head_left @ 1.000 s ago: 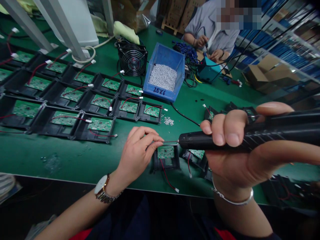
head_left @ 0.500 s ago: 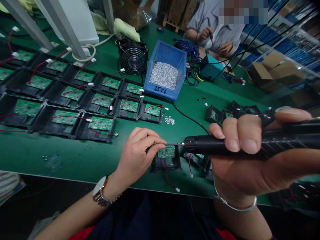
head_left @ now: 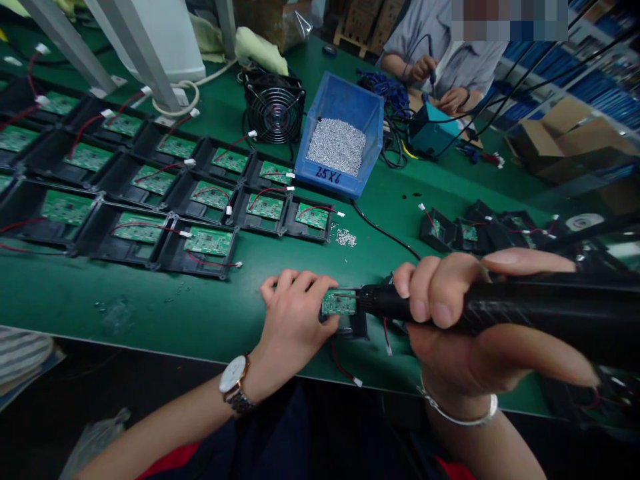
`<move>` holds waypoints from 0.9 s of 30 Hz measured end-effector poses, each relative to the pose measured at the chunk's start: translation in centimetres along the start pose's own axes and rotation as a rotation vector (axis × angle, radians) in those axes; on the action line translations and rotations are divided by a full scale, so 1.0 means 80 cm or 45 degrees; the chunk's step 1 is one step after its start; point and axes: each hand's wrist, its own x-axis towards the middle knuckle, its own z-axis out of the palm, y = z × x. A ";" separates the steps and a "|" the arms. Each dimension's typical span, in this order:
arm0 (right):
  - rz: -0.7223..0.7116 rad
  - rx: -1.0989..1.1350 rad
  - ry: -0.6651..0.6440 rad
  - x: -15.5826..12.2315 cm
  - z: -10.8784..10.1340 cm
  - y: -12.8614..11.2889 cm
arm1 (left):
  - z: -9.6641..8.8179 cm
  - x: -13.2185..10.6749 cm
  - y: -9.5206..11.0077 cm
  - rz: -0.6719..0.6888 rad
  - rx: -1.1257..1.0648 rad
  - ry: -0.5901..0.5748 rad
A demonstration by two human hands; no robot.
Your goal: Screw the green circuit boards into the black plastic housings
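My right hand (head_left: 465, 320) is wrapped round a black electric screwdriver (head_left: 500, 310) whose thin bit points left onto a small green circuit board (head_left: 339, 303). That board sits in a black plastic housing (head_left: 350, 325) near the table's front edge, with a red wire (head_left: 344, 369) trailing toward me. My left hand (head_left: 295, 320) lies beside the housing's left side, fingers bent and pressed against it, thumb at the board's edge. A watch is on my left wrist and a bracelet on my right.
Rows of black housings with green boards (head_left: 145, 200) fill the left of the green table (head_left: 150, 300). A blue bin of screws (head_left: 340, 143), a small pile of loose screws (head_left: 346, 237) and a black fan (head_left: 274, 107) stand behind. More housings (head_left: 480, 230) lie right. Another person (head_left: 440, 60) works opposite.
My left hand dropped from pinching at the screwdriver bit's tip to bracing the housing. The screwdriver tip came down onto the board. The view shifted slightly.
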 end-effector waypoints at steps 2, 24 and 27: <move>0.020 -0.015 -0.044 -0.008 0.000 0.008 | 0.001 0.001 0.001 -0.004 -0.011 0.006; 0.112 0.046 -0.387 -0.027 0.010 0.024 | -0.006 0.003 0.006 -0.096 0.026 -0.118; 0.135 0.033 -0.450 -0.028 0.008 0.029 | -0.006 0.002 0.006 -0.084 0.036 -0.106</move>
